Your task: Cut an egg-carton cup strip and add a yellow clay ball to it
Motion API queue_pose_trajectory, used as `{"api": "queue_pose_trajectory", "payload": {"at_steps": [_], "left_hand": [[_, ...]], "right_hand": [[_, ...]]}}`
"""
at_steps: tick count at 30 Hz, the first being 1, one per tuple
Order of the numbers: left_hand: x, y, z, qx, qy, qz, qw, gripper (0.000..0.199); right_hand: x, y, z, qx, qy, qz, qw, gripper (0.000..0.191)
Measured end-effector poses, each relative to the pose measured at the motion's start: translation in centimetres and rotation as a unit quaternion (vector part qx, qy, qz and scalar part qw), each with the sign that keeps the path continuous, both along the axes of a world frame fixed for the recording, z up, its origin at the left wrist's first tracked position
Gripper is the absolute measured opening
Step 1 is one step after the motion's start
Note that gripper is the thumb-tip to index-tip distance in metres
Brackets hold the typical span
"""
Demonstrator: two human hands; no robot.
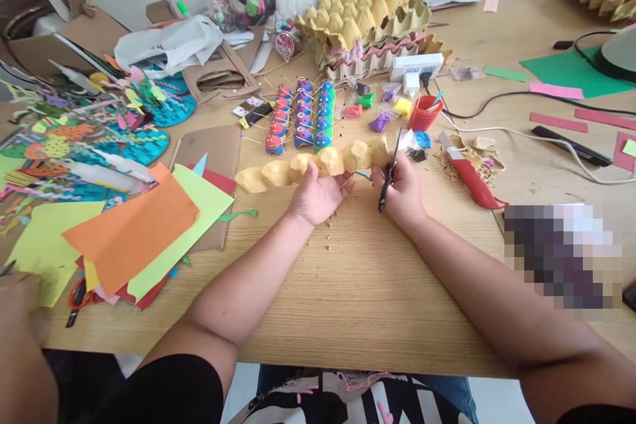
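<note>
My left hand (317,200) is closed around the underside of a long yellow egg-carton strip (299,164), its thumb up against the bumps. The strip is held above the table, running left to right. In my right hand (403,189) is a pair of black scissors (384,193), blades pointing up at the strip's right end. Whether the blades touch the cardboard, I cannot tell. Small yellowish crumbs (328,236) lie on the table under my hands. Beyond the strip stand three painted egg-carton caterpillars (303,112) with pins or sticks poking out.
Stacked egg trays (365,6) stand at the back beside a white power strip (416,66). An orange cup (424,114) and a red utility knife (470,172) are to the right. Coloured paper sheets (134,232) lie left, near another person's hand (20,298). Cables cross the right side.
</note>
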State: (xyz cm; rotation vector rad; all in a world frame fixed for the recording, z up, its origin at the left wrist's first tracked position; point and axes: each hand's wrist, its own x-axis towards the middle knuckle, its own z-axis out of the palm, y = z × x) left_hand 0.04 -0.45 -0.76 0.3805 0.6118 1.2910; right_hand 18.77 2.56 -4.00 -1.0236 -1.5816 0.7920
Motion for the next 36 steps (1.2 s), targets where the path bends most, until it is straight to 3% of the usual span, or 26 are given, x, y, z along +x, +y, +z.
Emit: {"api": "queue_pose_trajectory", "payload": {"at_steps": [4, 7, 12, 18, 26, 36], "left_hand": [[0.3, 0.1, 0.4, -0.038, -0.004, 0.034, 0.999, 0.065], [0.5, 0.1, 0.8, -0.045, -0.007, 0.051, 0.998, 0.061], [0.3, 0.1, 1.1, -0.042, -0.013, 0.06, 0.997, 0.046], [-0.2, 0.4, 1.4, -0.049, -0.005, 0.078, 0.996, 0.047], [-0.7, 0.7, 1.7, -0.059, -0.04, 0.083, 0.994, 0.055], [-0.8, 0.8, 2.0, -0.083, -0.053, 0.097, 0.99, 0.06]], "right_hand": [[-0.1, -0.5, 0.9, 0.02, -0.019, -0.027, 0.999, 0.039], [-0.2, -0.7, 1.2, 0.026, -0.022, -0.023, 0.999, 0.038], [-0.4, -0.6, 1.3, -0.018, 0.0, -0.005, 1.0, 0.045], [-0.4, -0.4, 1.3, -0.064, 0.066, 0.006, 0.996, 0.053], [-0.6, -0.3, 0.6, -0.022, -0.033, 0.049, 0.998, 0.049], [-0.2, -1.3, 2.0, -0.049, -0.104, 0.072, 0.991, 0.047]]}}
